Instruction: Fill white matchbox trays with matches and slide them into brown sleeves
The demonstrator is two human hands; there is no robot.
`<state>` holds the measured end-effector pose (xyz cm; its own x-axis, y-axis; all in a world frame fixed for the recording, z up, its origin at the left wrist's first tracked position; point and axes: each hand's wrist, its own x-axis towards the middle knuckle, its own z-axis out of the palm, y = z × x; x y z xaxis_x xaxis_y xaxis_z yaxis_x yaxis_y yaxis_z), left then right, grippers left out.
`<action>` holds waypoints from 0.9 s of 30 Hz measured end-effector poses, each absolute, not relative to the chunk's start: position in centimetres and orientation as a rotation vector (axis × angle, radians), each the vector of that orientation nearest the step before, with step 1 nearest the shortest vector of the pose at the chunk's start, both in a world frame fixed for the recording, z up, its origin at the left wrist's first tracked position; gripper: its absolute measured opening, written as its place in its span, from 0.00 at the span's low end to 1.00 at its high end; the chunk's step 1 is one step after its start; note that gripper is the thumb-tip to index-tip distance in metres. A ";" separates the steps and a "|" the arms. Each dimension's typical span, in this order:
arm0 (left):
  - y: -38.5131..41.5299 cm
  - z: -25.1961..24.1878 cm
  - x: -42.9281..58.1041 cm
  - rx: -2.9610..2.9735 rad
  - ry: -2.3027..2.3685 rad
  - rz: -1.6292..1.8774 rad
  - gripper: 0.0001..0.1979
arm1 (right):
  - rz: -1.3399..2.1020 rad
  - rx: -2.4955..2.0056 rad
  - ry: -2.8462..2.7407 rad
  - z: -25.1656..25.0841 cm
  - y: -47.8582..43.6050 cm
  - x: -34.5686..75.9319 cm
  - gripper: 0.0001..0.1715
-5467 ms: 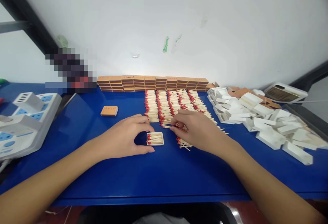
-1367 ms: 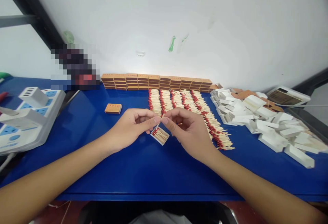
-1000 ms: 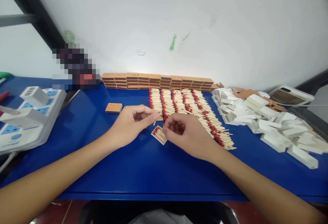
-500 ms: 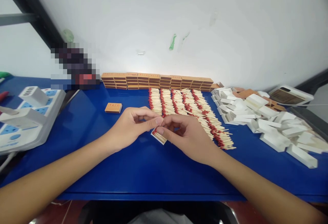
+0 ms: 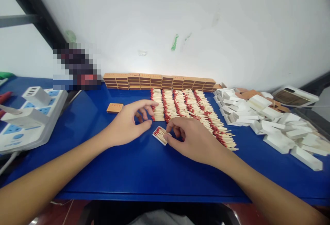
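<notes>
A small white matchbox tray (image 5: 160,135) with red-tipped matches lies on the blue table between my hands. The thumb and forefinger of my right hand (image 5: 192,139) are closed at its right end, the other fingers curled in. My left hand (image 5: 132,122) is to the left of the tray, fingers apart and holding nothing. Just beyond, long rows of loose matches (image 5: 170,105) spread away to the right, partly hidden by my right hand. One closed orange matchbox (image 5: 114,108) sits by itself beyond my left wrist.
Stacked orange matchboxes (image 5: 157,80) line the wall. White trays (image 5: 273,125) are heaped at the right, with orange sleeves (image 5: 250,93) behind them and a phone (image 5: 295,96) at the wall. A power strip (image 5: 54,115) with plugged-in adapters occupies the left side.
My left hand has moved away to the left from the tray and its fingers have spread. My right hand has stayed by the tray, whose matches now show more fully.
</notes>
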<state>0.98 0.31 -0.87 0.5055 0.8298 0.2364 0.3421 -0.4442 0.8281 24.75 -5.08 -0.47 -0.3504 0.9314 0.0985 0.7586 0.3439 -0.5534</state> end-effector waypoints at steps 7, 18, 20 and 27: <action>-0.6 -1.0 0.9 2.445 0.749 0.501 0.36 | 0.448 -1.527 -2.132 -0.1 -4.2 26.4 0.07; -0.6 -1.4 0.8 2.465 0.806 0.432 0.29 | 0.250 -1.424 -2.444 -1.3 -2.7 28.3 0.07; -0.6 -1.4 0.8 2.464 0.825 0.419 0.30 | 0.217 -1.414 -2.469 -1.7 -2.6 28.2 0.08; -0.2 -1.8 0.9 2.459 0.843 0.441 0.30 | 0.198 -1.467 -2.491 -1.8 -2.5 27.5 0.06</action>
<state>0.88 -0.25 -1.79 0.7560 0.6399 0.1378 0.4782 -0.6837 0.5513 27.51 -2.47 -1.83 -0.4653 0.8741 0.1393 0.8411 0.4857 -0.2382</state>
